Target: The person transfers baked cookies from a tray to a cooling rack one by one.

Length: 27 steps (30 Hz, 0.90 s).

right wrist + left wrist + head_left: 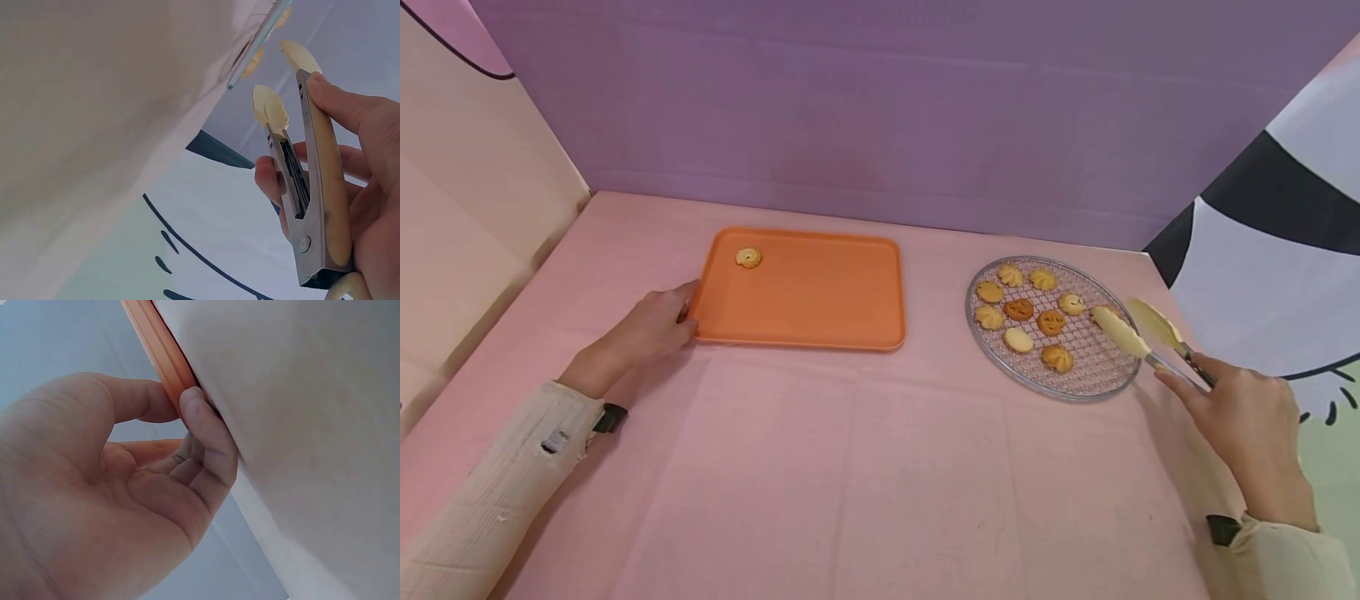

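Note:
My left hand (643, 333) pinches the left rim of an orange tray (820, 300) that lies flat; thumb and curled fingers meet at the rim (164, 353) in the left wrist view. One swirled ring cookie (748, 257) sits in the tray's far left corner. My right hand (1247, 417) grips a pair of metal tongs (328, 181) with cream-coloured tips. The two tips (1120, 332) are spread apart over the right side of a round wire rack (1090, 367), with nothing seen between them. A cookie near the rack's right rim is partly hidden behind one tip.
Several cookies of different shapes lie on the rack, among them a brown one (1018, 310) and a pale oval one (1018, 340). A pink cloth (850, 467) covers the table. A purple panel (880, 117) rises along the back, with printed panels at both sides.

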### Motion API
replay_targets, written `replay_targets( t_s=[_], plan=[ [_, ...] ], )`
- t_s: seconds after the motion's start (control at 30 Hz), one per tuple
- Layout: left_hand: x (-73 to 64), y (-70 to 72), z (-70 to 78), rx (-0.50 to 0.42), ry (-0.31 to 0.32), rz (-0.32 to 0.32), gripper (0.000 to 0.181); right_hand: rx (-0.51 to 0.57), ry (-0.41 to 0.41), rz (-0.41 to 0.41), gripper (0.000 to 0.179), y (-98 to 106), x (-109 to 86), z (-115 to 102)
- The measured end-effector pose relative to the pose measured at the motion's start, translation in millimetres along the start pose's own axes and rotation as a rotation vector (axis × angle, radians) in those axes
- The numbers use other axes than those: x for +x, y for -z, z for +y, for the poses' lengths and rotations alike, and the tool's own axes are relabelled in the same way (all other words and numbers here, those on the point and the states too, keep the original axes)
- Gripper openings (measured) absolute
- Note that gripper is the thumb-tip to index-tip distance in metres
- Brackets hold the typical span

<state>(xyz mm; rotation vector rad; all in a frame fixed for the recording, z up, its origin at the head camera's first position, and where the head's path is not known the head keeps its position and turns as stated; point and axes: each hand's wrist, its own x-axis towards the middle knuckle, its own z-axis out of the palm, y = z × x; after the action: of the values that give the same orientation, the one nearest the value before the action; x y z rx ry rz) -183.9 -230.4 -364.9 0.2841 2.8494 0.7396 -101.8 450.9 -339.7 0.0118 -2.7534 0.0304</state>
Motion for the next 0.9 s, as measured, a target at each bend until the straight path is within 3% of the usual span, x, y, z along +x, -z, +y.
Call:
replay_targets(
  t_s=[0.4,0.73,0.9],
  plan=[
    [-0.3,0.0,1.2,-0.006,0.015,-0.004,0.063,-0.008,0.070,0.071,0.059,9.0,1.6,-15.4],
    [-2.5,2.0,0.2,0.023,-0.063,0.045,0.062,0.005,0.123,0.098,0.057,14.6,5.1,-34.0],
    [-2.7,2.1,0.9,0.007,-0.055,0.034,0.062,0.032,0.151,0.098,0.058,17.1,7.6,-45.7]
  ],
)
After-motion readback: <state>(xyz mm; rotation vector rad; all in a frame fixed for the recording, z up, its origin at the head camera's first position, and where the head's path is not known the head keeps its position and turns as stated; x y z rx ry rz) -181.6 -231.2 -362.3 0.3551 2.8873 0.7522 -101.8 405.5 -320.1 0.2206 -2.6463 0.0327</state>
